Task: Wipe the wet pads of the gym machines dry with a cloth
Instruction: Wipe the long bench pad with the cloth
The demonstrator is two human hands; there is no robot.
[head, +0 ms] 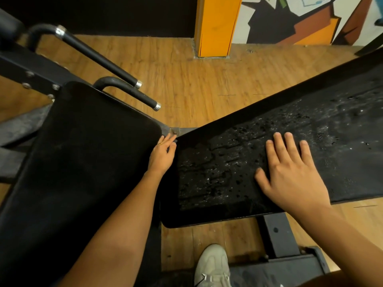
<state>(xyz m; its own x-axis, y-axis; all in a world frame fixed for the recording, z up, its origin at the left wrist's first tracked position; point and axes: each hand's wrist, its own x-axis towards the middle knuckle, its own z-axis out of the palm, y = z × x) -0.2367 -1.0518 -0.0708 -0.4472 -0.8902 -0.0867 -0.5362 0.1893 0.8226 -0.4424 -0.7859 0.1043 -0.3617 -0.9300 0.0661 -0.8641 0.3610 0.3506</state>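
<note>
Nearest the camera, the person's pale shoe (213,266) stands on the wooden floor (207,83), just beside the dark steel base (279,235) of the machine. Above it both bare forearms reach forward. The right hand (290,172) lies flat with its fingers straight and spread, holding nothing and pressing palm-down on what looks like a dark cloth (228,172) spread over the long pad (207,218). The pad's glossy rim shows along the near and left edges. The cloth's surface is blotched and speckled with bright wet spots, and further right it appears to hang over the pad's near edge. The left hand (162,154) reaches into the gap between this pad and the broader seat pad (83,152) on the left. Its fingertips are at the cloth's far-left corner and seem to pinch it, but the grip is too small to make out for certain. The step in hand is probably blotting or wiping the long pad, with much of it still wet. The next move calls for the flat palm to keep firm, even pressure while drawing the cloth along the pad, with the left hand stopping the corner from bunching. Beyond lie two black handles (116,65), an orange pillar (217,25) and a painted wall (300,17).
</note>
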